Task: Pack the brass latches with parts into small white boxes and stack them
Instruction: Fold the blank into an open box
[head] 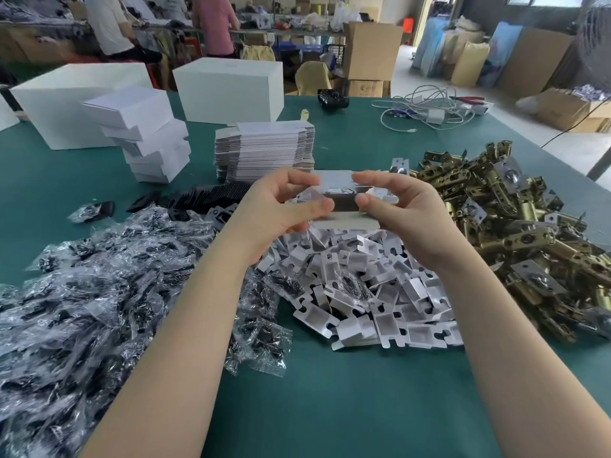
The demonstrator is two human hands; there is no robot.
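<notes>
A small white cardboard box [344, 198] is held above the green-covered counter [330, 391] between both hands. The left hand [281, 206] grips its left end with curled fingers and thumb; the right hand [400, 209] pinches its right end likewise. The box appears open, with a dark interior and something reflective showing inside; whether a latch is already inserted cannot be told.

A leaning stack of closed small white boxes [145, 140] is noted at the rear left, judged to be finished work. Beside it, a pile of flat unfolded white box blanks [264, 150] remains, well stocked.

Considerable stock is still unpacked: a heap of brass latches [515, 233] to the right, a heap of white cardboard inserts [370, 292] directly below the hands, a spread of clear plastic packets of dark small parts [99, 292] to the left, and a row of black plates [205, 196] behind them.

The task is judged to be at an early stage: few boxes stacked, the bulk of parts outstanding, one box in hand being assembled or filled.
</notes>
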